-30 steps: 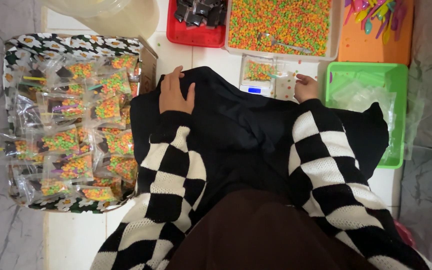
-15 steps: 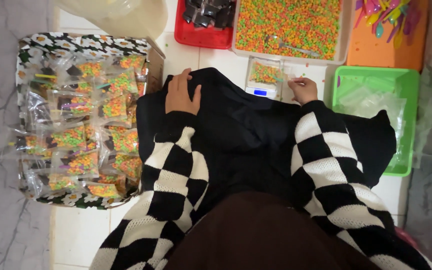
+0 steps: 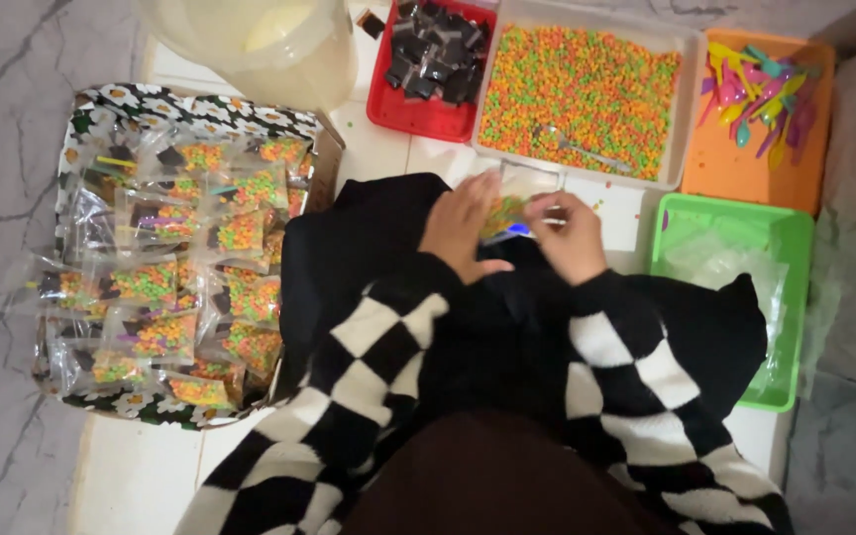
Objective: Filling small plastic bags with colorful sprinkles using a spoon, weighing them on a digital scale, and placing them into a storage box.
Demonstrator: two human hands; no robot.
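White tiled floor, both hands (image 3: 517,233) gripping a small clear bag (image 3: 513,203) (mouth up, long axis upright).

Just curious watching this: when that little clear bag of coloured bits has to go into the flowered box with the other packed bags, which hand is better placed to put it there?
Probably the left hand: it is on the small bag, on the side nearer the flowered box.
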